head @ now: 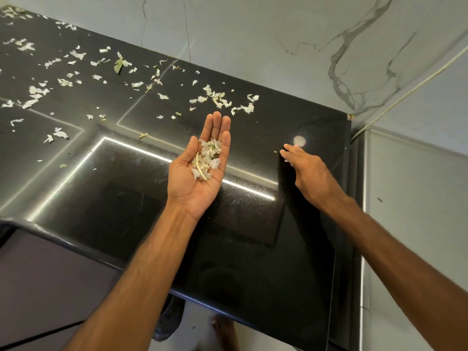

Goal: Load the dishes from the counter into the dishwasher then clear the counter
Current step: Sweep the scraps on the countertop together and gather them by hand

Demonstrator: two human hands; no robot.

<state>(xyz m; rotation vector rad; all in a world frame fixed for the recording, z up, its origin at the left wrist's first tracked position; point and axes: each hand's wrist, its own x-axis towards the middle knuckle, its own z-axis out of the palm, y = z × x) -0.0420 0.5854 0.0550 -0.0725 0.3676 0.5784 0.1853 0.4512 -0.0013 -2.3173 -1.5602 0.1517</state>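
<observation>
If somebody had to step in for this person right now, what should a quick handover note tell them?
Left hand: palm up, fingers straight, carrying a small pile of white peel scraps and green leaf bits.
Right hand: fingertips down at the glossy black stone counter near its right end; blurred, so its grip is unclear.
Done: the near right part of the counter looks mostly picked clean; no dishes in view.
Left: many scattered white and green scraps across the far and left counter, then bin the handful. The dishwasher is out of view.

No readable text, labels or numbers anywhere.
</observation>
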